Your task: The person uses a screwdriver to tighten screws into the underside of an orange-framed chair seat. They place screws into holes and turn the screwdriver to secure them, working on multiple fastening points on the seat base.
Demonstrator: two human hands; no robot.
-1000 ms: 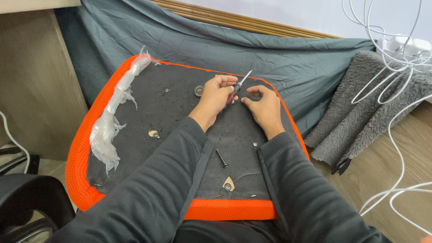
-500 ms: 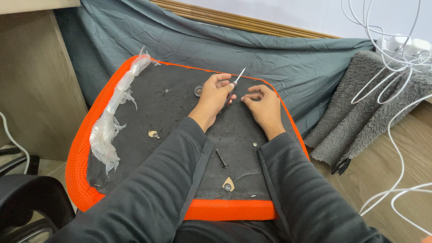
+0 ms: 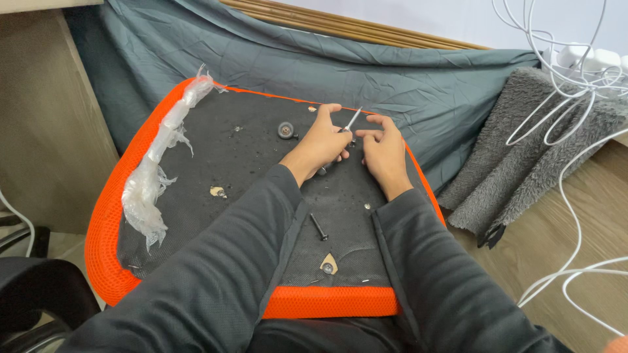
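Note:
An upturned chair seat (image 3: 196,189) with a dark fabric underside and an orange mesh rim lies in front of me. My left hand (image 3: 322,145) grips a thin metal tool (image 3: 351,120) whose shaft points up and away, its lower end near a spot on the far side of the seat. My right hand (image 3: 384,155) rests beside it, fingertips touching the fabric close to the tool's tip. A loose black bolt (image 3: 318,227) lies between my forearms. A round washer-like part (image 3: 285,130) sits left of my left hand.
Crumpled clear plastic wrap (image 3: 154,180) hangs on the seat's left rim. Grey-green cloth (image 3: 392,72) lies behind the seat, a grey fluffy rug (image 3: 523,150) to the right, with white cables (image 3: 575,98) looping over it. A black chair part (image 3: 33,294) sits at lower left.
The tool in my left hand has tilted slightly more upright. Both hands stay at the same spot on the seat.

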